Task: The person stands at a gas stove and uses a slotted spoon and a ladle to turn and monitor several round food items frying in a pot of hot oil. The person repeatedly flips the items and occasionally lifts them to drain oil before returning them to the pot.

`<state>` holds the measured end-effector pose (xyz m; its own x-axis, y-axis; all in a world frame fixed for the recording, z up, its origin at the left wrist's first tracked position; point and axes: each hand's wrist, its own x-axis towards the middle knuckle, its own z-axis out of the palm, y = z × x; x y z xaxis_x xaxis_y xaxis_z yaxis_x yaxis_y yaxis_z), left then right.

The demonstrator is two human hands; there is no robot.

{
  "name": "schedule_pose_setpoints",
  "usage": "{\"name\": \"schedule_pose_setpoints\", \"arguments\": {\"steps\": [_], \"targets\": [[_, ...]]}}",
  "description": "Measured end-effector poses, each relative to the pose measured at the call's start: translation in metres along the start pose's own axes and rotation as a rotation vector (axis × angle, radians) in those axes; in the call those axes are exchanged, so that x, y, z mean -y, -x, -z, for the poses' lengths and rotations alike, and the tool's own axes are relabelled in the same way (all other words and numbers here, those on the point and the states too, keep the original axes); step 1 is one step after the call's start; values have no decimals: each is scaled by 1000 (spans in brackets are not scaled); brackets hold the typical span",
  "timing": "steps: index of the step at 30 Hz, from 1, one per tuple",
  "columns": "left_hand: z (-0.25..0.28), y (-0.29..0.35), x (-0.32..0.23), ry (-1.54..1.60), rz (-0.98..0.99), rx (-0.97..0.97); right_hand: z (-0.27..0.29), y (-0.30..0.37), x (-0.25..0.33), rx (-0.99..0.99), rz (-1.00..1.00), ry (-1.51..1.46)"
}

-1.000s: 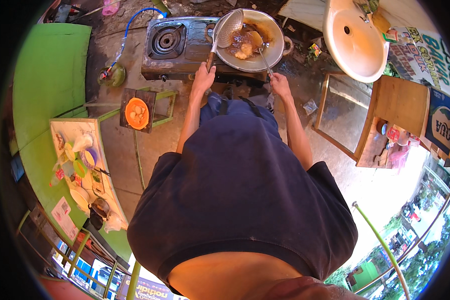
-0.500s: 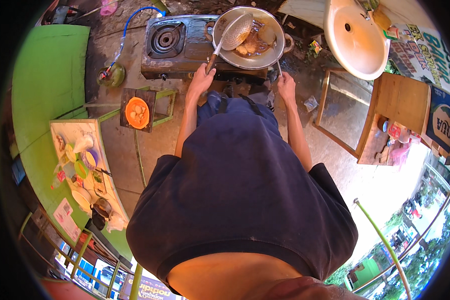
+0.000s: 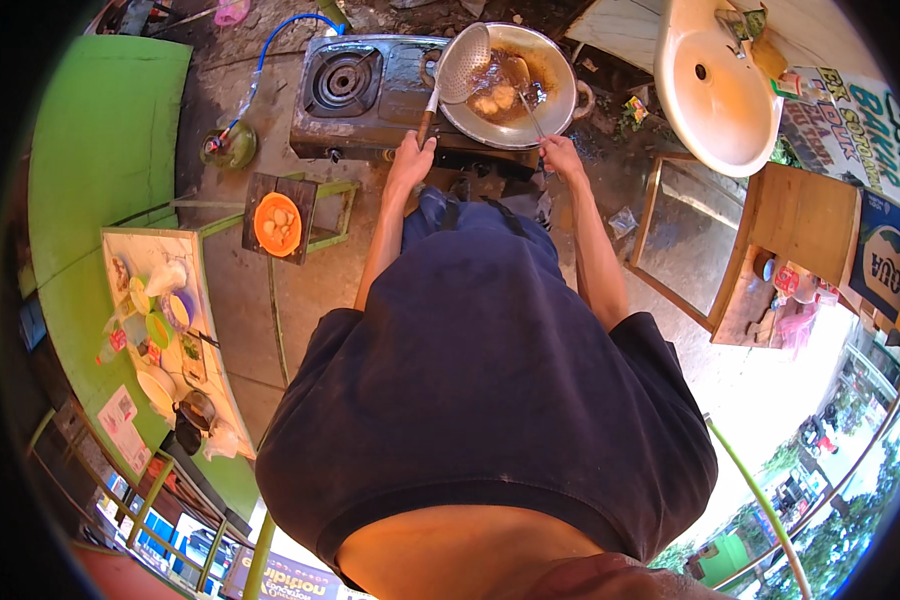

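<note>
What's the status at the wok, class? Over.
Left hand gripping skimmer; right hand gripping long-handled utensil. Golden food pieces in wok. Skimmer hides part of wok.

The head view looks steeply down from the person's head, wide and round-rimmed, with the dark shirt [image 3: 490, 370] close beneath, filling the lower middle; facing forward, it shows the pan [image 3: 480, 130] farther off, beyond the front edge of the stove [image 3: 400, 105].
</note>
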<state>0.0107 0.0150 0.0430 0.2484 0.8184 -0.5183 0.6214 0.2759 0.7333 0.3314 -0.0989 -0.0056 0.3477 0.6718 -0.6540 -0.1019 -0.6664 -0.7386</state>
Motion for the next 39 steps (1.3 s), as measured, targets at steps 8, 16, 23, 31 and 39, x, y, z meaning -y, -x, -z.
{"name": "schedule_pose_setpoints", "arguments": {"steps": [8,16,23,31,39], "targets": [[-19,-21,7,356,120,294,0,25,-10,-133,38,101],[-3,1,-10,799,215,476,17,51,-21,-341,217,151],[6,11,-17,765,159,406,8,85,3,-439,426,228],[4,13,-13,699,114,288,-23,104,18,-415,442,299],[6,15,-8,647,84,179,-29,111,15,-489,454,312]]}}
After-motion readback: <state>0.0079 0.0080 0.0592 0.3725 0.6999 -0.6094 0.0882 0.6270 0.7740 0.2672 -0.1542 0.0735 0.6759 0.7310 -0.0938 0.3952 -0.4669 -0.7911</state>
